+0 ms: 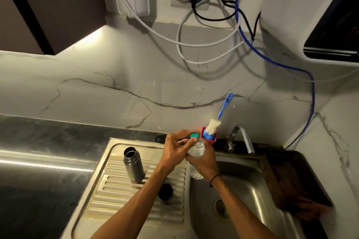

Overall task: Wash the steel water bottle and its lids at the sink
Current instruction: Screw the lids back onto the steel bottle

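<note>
The steel water bottle (133,166) stands open and upright on the ribbed drainboard (136,200), left of both hands. A black lid (165,191) lies on the drainboard beside my left forearm. Over the sink's left edge my right hand (204,161) grips the body of a clear plastic bottle (197,149). My left hand (175,149) pinches that bottle's green cap (194,135) at the top.
A red holder (210,137) with a blue-handled bottle brush (219,114) stands at the wall behind the hands. The tap (244,137) arches over the steel basin (242,190). A dark board (287,180) leans at the basin's right side. Cables hang on the wall.
</note>
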